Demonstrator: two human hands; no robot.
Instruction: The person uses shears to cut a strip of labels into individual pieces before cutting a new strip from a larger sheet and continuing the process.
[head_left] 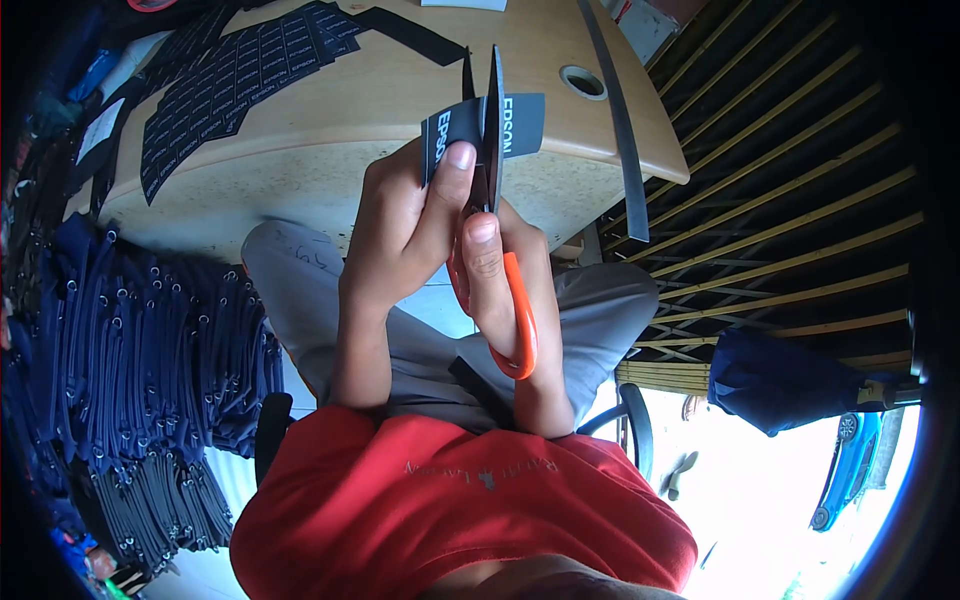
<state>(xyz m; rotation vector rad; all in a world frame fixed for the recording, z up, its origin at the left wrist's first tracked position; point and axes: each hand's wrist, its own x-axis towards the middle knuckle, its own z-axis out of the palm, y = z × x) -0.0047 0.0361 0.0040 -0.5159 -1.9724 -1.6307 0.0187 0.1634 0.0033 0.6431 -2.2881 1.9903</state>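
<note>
My left hand point(405, 215) pinches a small dark label point(460, 122) between thumb and fingers. White lettering on it reads EPSON, partly covered by the thumb. My right hand point(495, 265) grips a pair of scissors point(494, 130) by its orange handle, with the blades pointing up and slightly apart. The label lies between the blades, and its lettered right part point(523, 125) sticks out past them. Both hands are close together above my lap, in front of the table edge. Whether the label is cut through cannot be made out.
On the wooden table point(540, 45) lie dark printed label sheets point(240, 80) and a dark strip point(415, 35). A long flat metal strip point(622, 130) overhangs the right edge. Stacked blue straps point(150, 340) stand at left. A folding gate point(790, 190) is at right.
</note>
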